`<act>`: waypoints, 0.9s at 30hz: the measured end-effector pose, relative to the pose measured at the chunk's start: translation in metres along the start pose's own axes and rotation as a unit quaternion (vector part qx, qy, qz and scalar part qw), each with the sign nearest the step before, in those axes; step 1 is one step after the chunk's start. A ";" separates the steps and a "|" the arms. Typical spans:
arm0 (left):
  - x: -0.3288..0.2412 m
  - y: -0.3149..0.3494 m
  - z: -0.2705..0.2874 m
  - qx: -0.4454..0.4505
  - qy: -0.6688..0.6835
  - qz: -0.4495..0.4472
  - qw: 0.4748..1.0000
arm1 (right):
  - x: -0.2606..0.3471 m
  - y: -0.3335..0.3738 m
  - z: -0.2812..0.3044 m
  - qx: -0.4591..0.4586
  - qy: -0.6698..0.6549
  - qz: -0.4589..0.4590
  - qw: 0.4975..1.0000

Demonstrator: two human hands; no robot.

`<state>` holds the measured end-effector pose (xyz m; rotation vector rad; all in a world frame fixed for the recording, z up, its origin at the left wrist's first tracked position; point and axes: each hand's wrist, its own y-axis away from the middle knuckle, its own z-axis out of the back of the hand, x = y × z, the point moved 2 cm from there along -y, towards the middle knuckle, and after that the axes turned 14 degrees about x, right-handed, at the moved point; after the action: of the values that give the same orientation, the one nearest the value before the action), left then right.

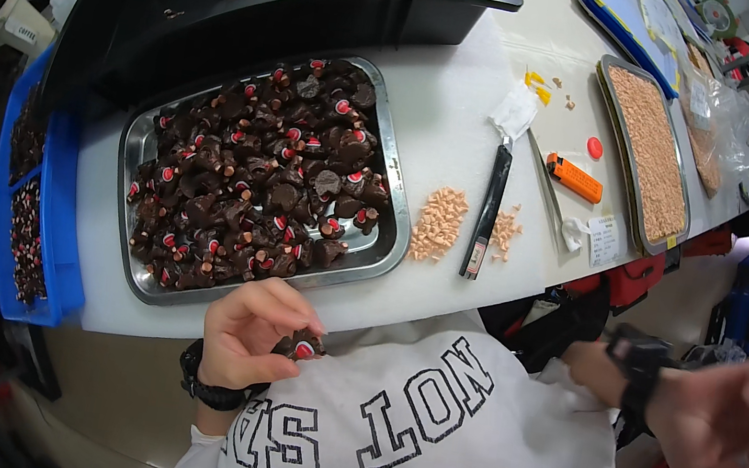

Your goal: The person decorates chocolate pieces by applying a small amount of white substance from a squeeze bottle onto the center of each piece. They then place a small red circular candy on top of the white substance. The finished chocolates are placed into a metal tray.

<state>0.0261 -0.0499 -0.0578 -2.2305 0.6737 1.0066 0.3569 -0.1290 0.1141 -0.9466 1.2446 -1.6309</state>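
I am pinching a dark part point(301, 347) in my left grip point(248, 331); my right grip point(715, 421) is too blurry to tell, hanging right of the bench point(452, 139).

Dark brown parts point(267, 174) with red-white caps in silver tray point(394, 200). Pale orange pellets point(439, 224) on white bench point(450, 119). Orange cutter point(574, 178). Blue crate point(56, 225). Black bin point(349, 12). Grey sweatshirt point(460, 441), black lettering.

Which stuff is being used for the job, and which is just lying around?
In use: small dark brown part with red tip in left hand; metal tray of dark brown parts.
Lying about: orange utility knife; black flat tool; pile of tan pellets.
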 end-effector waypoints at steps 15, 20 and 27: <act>0.002 -0.007 -0.005 0.007 -0.058 0.020 0.998 | -0.042 0.080 -0.156 0.206 -0.320 -0.213 0.900; 0.001 -0.007 -0.004 -0.005 -0.042 0.004 0.999 | -0.046 0.092 -0.176 0.209 -0.393 -0.239 0.863; 0.001 -0.007 -0.006 -0.023 0.005 0.003 1.000 | -0.046 0.107 -0.185 0.184 -0.397 -0.240 0.866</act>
<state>0.0342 -0.0495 -0.0537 -2.2752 0.6680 1.0242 0.2224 -0.0403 -0.0332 -1.5335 0.1238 -1.4862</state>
